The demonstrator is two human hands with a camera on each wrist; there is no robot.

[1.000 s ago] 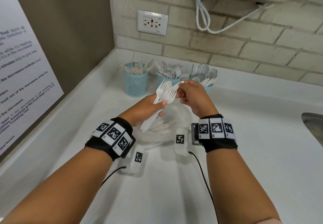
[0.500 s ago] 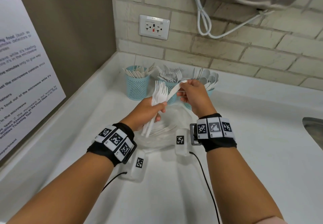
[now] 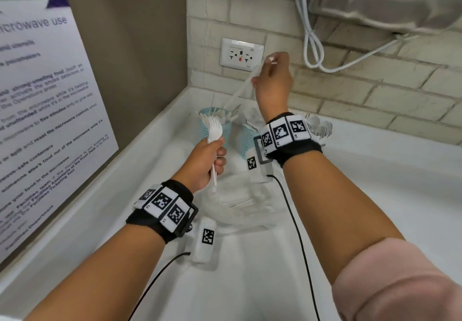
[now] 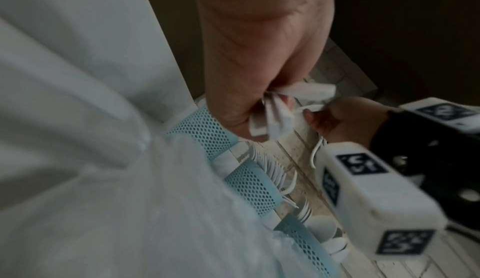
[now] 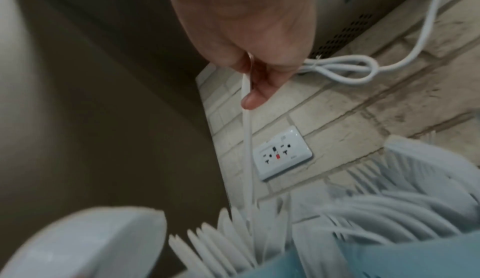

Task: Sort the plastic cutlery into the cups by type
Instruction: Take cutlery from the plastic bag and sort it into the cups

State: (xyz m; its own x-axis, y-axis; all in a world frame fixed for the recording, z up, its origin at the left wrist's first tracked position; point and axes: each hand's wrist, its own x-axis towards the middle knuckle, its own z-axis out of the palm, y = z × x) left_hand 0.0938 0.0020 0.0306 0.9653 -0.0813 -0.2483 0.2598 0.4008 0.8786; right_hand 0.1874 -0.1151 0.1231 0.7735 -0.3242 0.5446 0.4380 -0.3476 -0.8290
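1. White plastic knife [image 3: 241,90]: our right hand [image 3: 272,80] pinches its top, tip dipping into the knife cup [image 3: 215,130] at the desk's [image 3: 375,195] far-left corner.
2. Our left hand's [image 3: 203,163] grip is clamped on a bunch of forks [image 3: 213,130], near that cup.

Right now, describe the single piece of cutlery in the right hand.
A slim white plastic piece, edge-on, type unclear. The right hand pinches its upper end in front of the wall socket. It slants down and left, its lower tip at the knives in the leftmost blue mesh cup.
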